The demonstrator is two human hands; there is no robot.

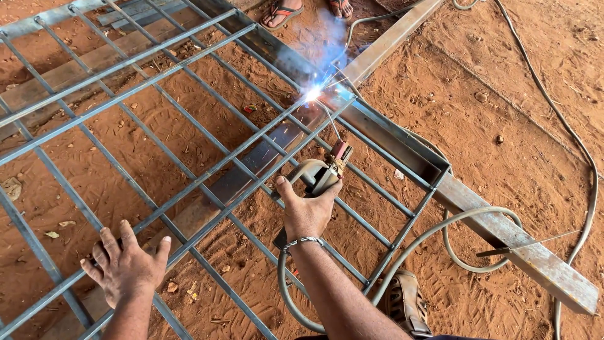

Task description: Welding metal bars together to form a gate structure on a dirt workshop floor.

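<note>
My right hand grips a welding electrode holder. Its thin rod reaches up to a bright blue-white spark on the frame bar of a grey metal grille lying on red earth. Smoke rises above the spark. My left hand rests palm down, fingers spread, on the grille's bars at the lower left, holding nothing. A bracelet circles my right wrist.
A long steel beam runs diagonally from top centre to lower right. A grey cable loops from the holder over the soil; another cable trails along the right. Another person's sandalled feet stand at the top. My own sandal is below.
</note>
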